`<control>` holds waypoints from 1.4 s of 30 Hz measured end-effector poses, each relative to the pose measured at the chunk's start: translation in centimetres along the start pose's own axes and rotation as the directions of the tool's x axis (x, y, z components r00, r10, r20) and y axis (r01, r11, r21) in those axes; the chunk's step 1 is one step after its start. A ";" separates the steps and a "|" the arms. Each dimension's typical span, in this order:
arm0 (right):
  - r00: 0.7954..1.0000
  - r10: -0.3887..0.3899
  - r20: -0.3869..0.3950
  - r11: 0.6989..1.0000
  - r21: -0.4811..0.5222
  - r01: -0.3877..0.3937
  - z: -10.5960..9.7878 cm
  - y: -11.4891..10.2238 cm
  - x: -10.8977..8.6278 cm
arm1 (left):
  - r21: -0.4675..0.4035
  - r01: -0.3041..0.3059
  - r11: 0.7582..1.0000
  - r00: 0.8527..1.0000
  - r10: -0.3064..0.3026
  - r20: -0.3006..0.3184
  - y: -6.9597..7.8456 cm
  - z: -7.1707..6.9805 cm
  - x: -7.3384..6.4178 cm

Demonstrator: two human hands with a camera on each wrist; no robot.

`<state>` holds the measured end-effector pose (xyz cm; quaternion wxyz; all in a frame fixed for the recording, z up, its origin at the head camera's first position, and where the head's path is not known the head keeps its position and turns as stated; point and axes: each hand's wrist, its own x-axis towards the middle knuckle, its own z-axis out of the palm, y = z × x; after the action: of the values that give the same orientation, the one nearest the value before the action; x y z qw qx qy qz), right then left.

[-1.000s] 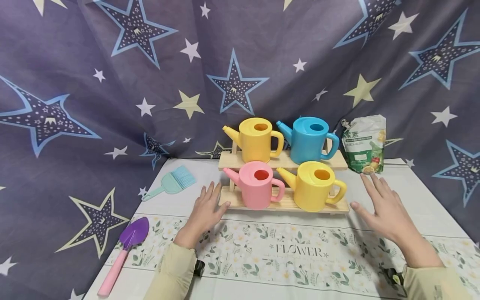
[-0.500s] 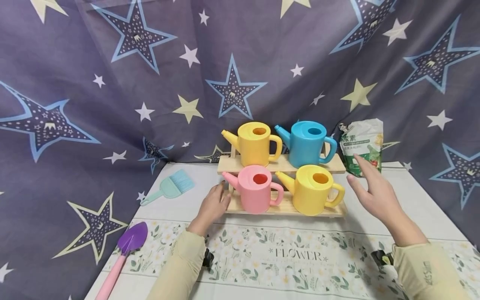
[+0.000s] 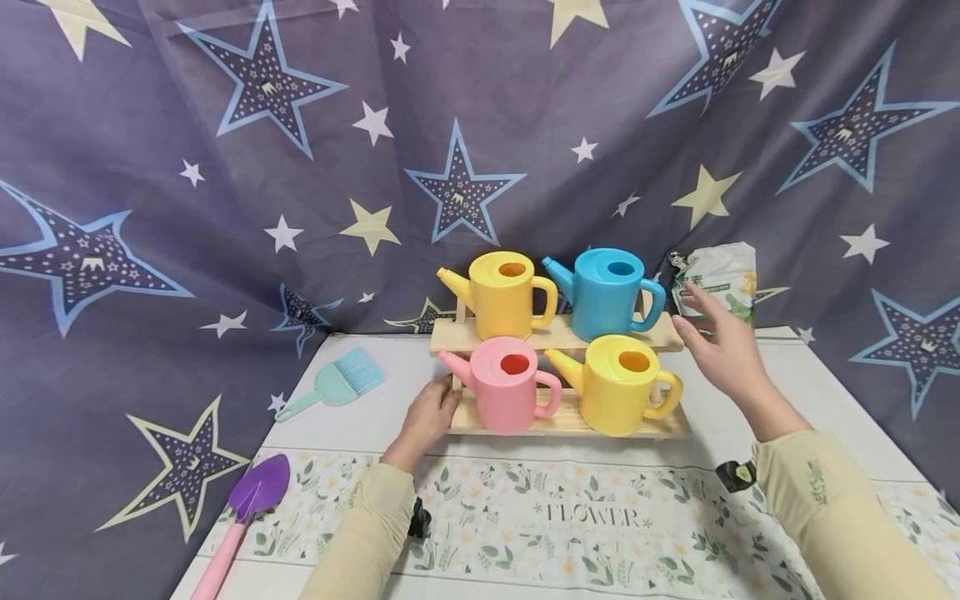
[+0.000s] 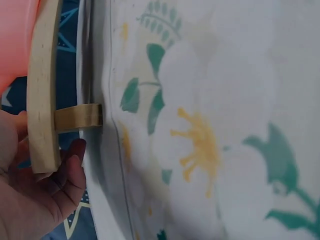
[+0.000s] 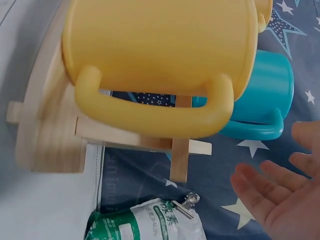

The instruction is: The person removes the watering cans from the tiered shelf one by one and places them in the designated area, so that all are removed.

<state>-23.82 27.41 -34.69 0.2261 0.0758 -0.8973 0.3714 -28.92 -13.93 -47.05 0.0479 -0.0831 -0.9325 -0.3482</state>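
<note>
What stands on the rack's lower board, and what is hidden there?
A pink can and a yellow can stand on the lower board; its surface directly beneath them is covered.

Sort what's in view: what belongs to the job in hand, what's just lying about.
Likely the job:
wooden shelf, gripped by the left hand
pink can, blue can, front yellow can, back yellow can, all on it

Likely lying about, untouched:
trowel
brush
bag, beyond the right hand
</note>
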 end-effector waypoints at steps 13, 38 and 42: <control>0.992 0.129 0.013 0.989 0.072 -0.129 2.4 0.1 2.4 | 0.011 -0.003 1.000 0.999 0.003 -0.042 -0.7 0.9 0.0; 0.991 0.125 -0.057 0.991 0.055 -0.121 3.6 0.5 3.0 | -0.049 0.032 0.998 0.999 -0.033 -0.023 -0.1 0.6 0.6; 0.990 0.119 -0.075 0.992 0.045 -0.116 3.5 0.6 3.0 | -0.041 0.046 0.998 0.999 -0.047 -0.016 -0.1 0.6 0.7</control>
<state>-27.88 25.44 -35.85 0.2368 0.0128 -0.8831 0.4049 -29.61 -13.58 -47.44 0.0460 -0.0593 -0.9266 -0.3686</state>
